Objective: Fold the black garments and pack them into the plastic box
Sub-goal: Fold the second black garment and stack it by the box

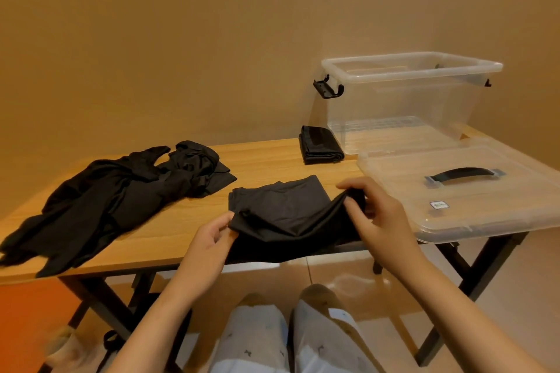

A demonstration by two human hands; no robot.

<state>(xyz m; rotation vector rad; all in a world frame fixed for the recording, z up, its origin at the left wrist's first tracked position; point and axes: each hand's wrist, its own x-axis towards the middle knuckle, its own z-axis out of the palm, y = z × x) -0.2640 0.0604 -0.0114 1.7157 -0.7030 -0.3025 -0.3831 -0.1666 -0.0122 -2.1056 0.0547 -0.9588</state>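
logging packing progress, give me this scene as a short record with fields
left hand: pinches near left corner of the half-folded garment
right hand: grips its right edge
folded garment: on the table, left of the plastic box
unfolded pile: left end of the table
plastic box: open, no garment seen inside
lid: flat on the table, in front of the box

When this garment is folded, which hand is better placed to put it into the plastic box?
Probably the right hand: it pinches the black garment at its right end, nearest the open plastic box.
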